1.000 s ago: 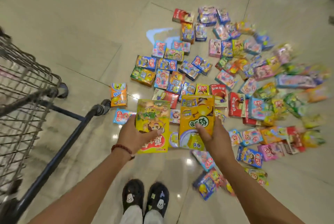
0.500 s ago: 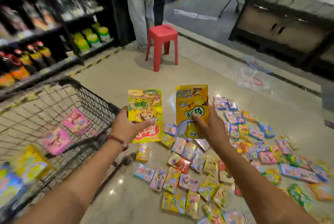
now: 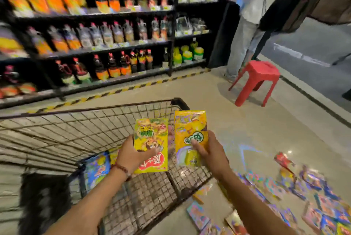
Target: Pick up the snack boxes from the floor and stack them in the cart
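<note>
I am watching both hands carrying a box each over the wire shopping cart (image 3: 79, 132). The left hand (image 3: 131, 156) is gripping a yellow snack box with a cartoon and a red patch (image 3: 151, 144), thumb lying across its front; the right hand (image 3: 212, 154) is gripping a yellow-orange snack box (image 3: 190, 136), index finger pressing its face. The two boxes are being held upright, side by side, nearly touching, above the cart's near right corner; neither is resting on anything yet. Inside the cart, at about 8 o'clock from the left hand, a blue box (image 3: 97, 170) is lying against the mesh, so I am judging some stacking done, though blur is hiding how many are in there. At 4 to 5 o'clock from the right hand, a large scatter of loose boxes on the floor (image 3: 307, 195) is waiting, so I am reading the task as early, with most of it left. Beyond the cart at 12 o'clock, shelves of bottles (image 3: 106, 44) are running along the wall; at 1 o'clock a red plastic stool (image 3: 256, 81) is standing beside a person's legs (image 3: 241, 48).
</note>
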Tool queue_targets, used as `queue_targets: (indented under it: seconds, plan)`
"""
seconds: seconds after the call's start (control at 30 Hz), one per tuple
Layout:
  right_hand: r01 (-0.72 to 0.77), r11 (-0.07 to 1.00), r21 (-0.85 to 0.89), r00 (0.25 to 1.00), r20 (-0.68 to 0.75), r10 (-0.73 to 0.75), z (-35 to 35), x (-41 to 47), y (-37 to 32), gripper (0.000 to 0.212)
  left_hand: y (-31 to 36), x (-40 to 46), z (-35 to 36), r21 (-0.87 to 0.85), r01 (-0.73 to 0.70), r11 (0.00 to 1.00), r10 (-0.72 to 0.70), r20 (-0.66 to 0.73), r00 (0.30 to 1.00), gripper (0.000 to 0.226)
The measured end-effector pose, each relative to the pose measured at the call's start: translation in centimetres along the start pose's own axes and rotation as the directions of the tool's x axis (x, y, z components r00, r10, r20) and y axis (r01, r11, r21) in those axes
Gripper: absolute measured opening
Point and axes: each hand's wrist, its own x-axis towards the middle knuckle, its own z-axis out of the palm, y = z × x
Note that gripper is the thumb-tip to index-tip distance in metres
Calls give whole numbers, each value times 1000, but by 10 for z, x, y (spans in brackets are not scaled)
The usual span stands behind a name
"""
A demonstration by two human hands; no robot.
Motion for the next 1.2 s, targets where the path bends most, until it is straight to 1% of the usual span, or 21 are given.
queue_targets:
  seconds: [0.03, 0.13, 0.23, 0.3, 0.37, 0.5, 0.53, 0.57, 0.6, 0.63, 0.67, 0.7, 0.77, 0.8, 0.87, 0.93, 0.97, 1.03, 1.07, 1.13, 1.2]
  plan:
    - [-11, 1000, 6, 999, 40, 11, 22, 8, -1, 31, -15, 4, -15, 5, 26, 1000, -26, -14, 1000, 70]
    - [-80, 994, 69, 984, 165, 68, 80, 22, -1, 31, -63, 12, -51, 26, 123, 992, -122, -53, 991, 45]
    - [-123, 991, 53, 960, 261, 105, 120, 31, 6, 36, -109, 14, -72, 52, 181, 982, -175, -104, 979, 34]
    - [-137, 990, -21, 935, 328, 136, 145, 35, 17, 37, -137, 9, -81, 37, 243, 969, -237, -127, 963, 34]
    - [-154, 980, -125, 901, 390, 191, 163, 37, 27, 46, -164, 3, -86, 17, 349, 937, -343, -142, 928, 43]
    - [-211, 945, -249, 799, 513, 314, 194, 40, 53, 61, -209, -11, -88, 32, 495, 868, -485, -156, 860, 56]
    - [-222, 933, -282, 770, 537, 345, 200, 40, 60, 59, -217, -13, -86, 34, 521, 853, -511, -149, 847, 61]
    - [-229, 920, -318, 738, 560, 377, 205, 40, 67, 54, -224, -15, -83, 17, 542, 840, -535, -143, 833, 60]
    - [-232, 911, -340, 717, 574, 396, 213, 40, 79, 51, -232, -17, -81, -6, 563, 826, -558, -146, 817, 52]
    - [-226, 909, -351, 701, 589, 402, 218, 39, 85, 54, -239, -18, -79, -33, 574, 818, -572, -152, 806, 46]
    - [-231, 904, -360, 680, 604, 415, 225, 38, 97, 57, -248, -19, -76, -46, 585, 809, -585, -160, 795, 46]
    - [-222, 895, -386, 653, 623, 431, 230, 36, 105, 58, -255, -20, -74, -42, 596, 802, -595, -154, 789, 56]
    - [-211, 883, -419, 607, 652, 454, 240, 34, 119, 57, -276, -23, -68, -25, 633, 773, -630, -135, 764, 93]
    - [-222, 875, -429, 588, 657, 472, 247, 32, 129, 58, -287, -25, -64, -45, 639, 768, -638, -140, 757, 103]
    - [-226, 851, -474, 551, 658, 513, 257, 31, 139, 56, -288, -23, -57, -44, 663, 747, -660, -159, 734, 114]
    - [-236, 849, -474, 548, 656, 518, 267, 29, 153, 55, -292, -21, -52, -34, 711, 703, -704, -177, 688, 104]
    - [-241, 844, -479, 549, 650, 526, 272, 28, 154, 54, -296, -19, -50, -35, 704, 709, -697, -183, 693, 96]
    - [-252, 836, -487, 550, 638, 538, 281, 24, 164, 54, -308, -18, -48, 11, 755, 655, -740, -190, 645, 98]
    - [-263, 836, -482, 556, 632, 540, 284, 22, 165, 53, -316, -20, -47, 29, 776, 631, -759, -184, 624, 89]
    - [-239, 823, -514, 556, 623, 551, 291, 19, 168, 52, -329, -24, -47, 10, 799, 602, -785, -175, 594, 56]
    - [-187, 816, -548, 557, 625, 547, 294, 17, 166, 51, -339, -24, -46, 6, 795, 606, -780, -190, 596, 49]
